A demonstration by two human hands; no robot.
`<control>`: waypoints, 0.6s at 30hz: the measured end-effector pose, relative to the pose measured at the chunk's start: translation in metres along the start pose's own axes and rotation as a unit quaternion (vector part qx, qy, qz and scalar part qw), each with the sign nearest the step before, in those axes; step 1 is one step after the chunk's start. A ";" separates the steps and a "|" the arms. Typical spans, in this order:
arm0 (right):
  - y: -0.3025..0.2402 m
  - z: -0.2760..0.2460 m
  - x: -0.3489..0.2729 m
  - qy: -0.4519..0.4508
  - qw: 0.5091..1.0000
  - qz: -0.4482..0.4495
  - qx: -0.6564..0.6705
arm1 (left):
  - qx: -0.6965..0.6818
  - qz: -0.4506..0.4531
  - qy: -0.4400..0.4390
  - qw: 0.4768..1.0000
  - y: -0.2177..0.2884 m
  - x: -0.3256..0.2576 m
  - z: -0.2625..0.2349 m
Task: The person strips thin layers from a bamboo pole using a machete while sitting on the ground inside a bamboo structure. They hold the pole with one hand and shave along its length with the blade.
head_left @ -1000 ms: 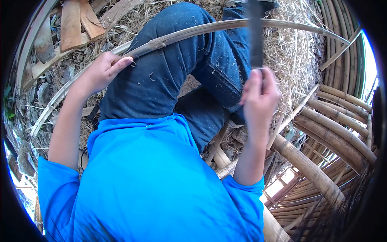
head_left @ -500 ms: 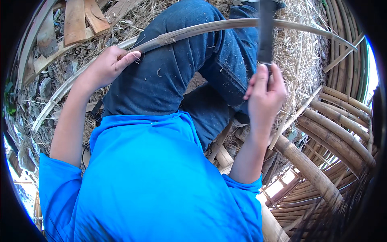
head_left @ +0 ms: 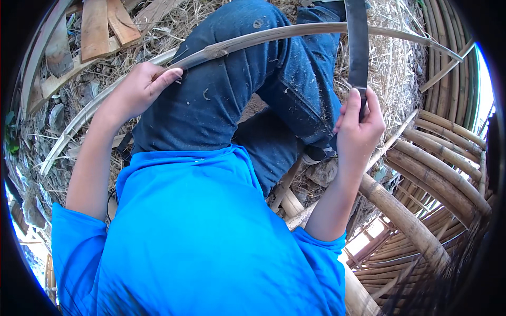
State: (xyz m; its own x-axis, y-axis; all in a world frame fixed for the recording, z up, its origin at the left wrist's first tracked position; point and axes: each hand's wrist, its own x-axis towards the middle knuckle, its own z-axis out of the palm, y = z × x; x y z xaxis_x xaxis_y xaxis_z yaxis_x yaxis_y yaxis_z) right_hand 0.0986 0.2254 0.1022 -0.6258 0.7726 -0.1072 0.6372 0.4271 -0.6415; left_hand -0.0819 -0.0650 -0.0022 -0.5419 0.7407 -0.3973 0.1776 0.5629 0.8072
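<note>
A long, split bamboo strip [head_left: 253, 40] lies across my raised thigh in dark jeans and bows from the lower left to the upper right. My left hand [head_left: 138, 89] is wrapped round it at the left of the knee, thumb pointing along the strip. In my right hand [head_left: 362, 121] is the handle of a machete [head_left: 358, 47], its long dark blade pointing away from me. The blade crosses over the strip to the right of my knee; whether it touches the strip I cannot tell. A pale knot [head_left: 215, 51] shows on the strip near my left hand.
Flat wooden boards [head_left: 96, 31] lie at the upper left. Straw and shavings [head_left: 390, 73] cover the ground. To the right, bamboo poles [head_left: 411, 226] and a slatted bamboo structure [head_left: 448, 68] stand close to my right arm. Stones [head_left: 56, 117] lie at the left.
My right hand and the machete have shifted right along the strip. The left hand and the bamboo strip stay almost where they were.
</note>
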 end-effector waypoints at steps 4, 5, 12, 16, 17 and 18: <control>0.003 0.020 -0.015 -0.025 0.997 -0.076 -0.012 | 0.024 0.003 0.002 1.000 -0.007 -0.007 0.002; 0.002 0.017 -0.012 -0.024 0.998 -0.057 0.009 | 0.024 0.004 0.003 1.000 -0.006 -0.005 0.004; 0.005 0.033 -0.025 -0.027 0.996 -0.058 0.068 | 0.017 0.008 0.023 1.000 -0.003 -0.007 0.009; -0.009 0.024 -0.012 -0.010 0.991 0.026 0.134 | 0.008 0.044 0.046 0.998 -0.004 -0.004 0.011; -0.002 0.028 -0.014 -0.022 0.996 -0.008 0.085 | 0.008 0.044 0.044 0.998 -0.001 -0.007 0.009; 0.003 0.036 -0.026 -0.034 0.995 -0.030 0.085 | 0.023 0.010 0.026 0.999 0.002 -0.011 0.006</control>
State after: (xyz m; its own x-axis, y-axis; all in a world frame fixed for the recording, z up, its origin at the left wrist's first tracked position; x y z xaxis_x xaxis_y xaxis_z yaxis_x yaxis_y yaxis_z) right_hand 0.1004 0.1893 0.0756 -0.6933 0.7119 -0.1119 0.5154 0.3813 -0.7675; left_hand -0.0707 -0.0691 0.0013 -0.5793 0.7323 -0.3579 0.2250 0.5657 0.7933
